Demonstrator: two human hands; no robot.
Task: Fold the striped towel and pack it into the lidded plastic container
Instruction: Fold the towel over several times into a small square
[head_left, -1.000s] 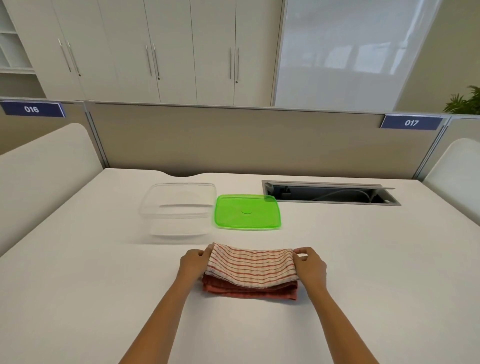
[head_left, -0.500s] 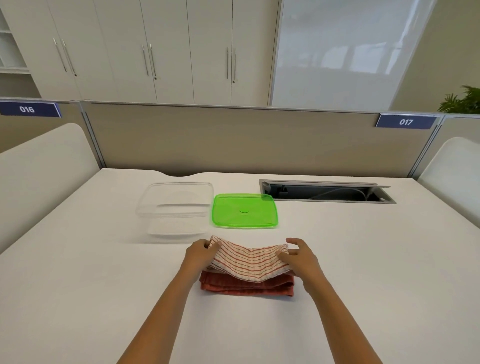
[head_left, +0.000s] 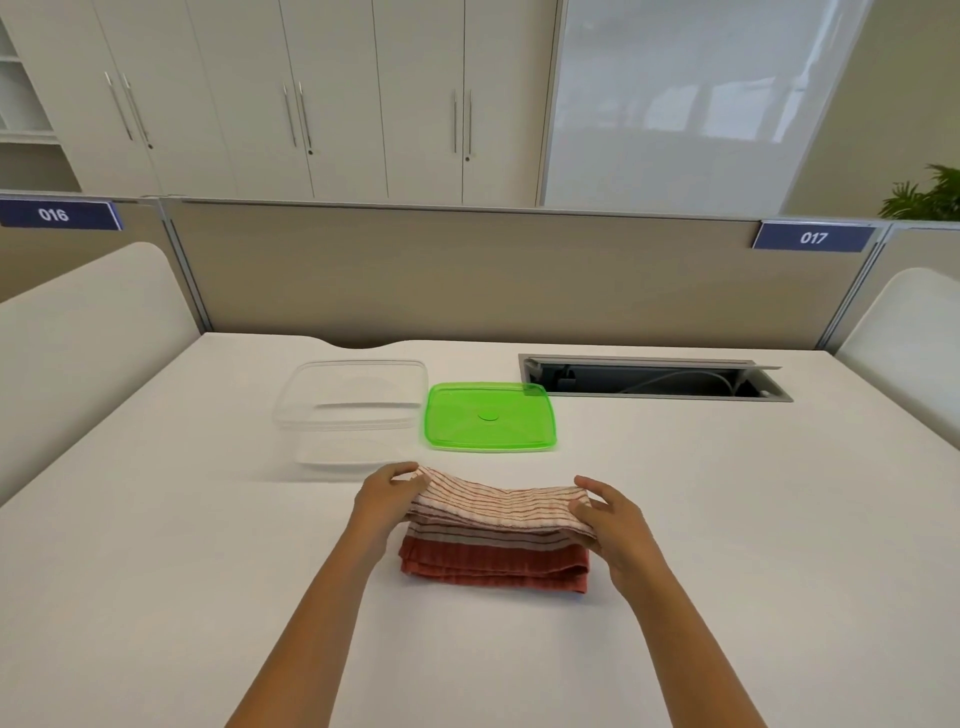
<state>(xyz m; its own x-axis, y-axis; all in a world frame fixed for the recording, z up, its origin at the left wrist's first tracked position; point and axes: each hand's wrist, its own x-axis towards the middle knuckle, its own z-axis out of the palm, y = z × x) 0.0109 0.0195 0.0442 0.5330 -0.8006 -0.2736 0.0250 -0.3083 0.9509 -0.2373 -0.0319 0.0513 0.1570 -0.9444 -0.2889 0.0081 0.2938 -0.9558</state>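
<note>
The striped towel (head_left: 496, 530), white with red stripes and a solid red band, lies folded in layers on the white table (head_left: 156, 571) in front of me. My left hand (head_left: 387, 496) grips its left end. My right hand (head_left: 610, 517) grips the right end, and the upper layer is lifted and sags between both hands. Just beyond the towel stands the clear plastic container (head_left: 353, 410), open with nothing inside. Its green lid (head_left: 491, 417) lies flat on the table to the container's right.
A recessed cable tray (head_left: 654, 378) with its flap open sits at the back right of the table. A beige partition (head_left: 467, 275) closes off the far edge. White rounded dividers rise at the left (head_left: 88, 312) and right (head_left: 914, 332) sides.
The upper striped layer has been drawn towards me over the red layers. Both hands kept their hold on its ends and came slightly nearer, the right hand shifting inwards.
</note>
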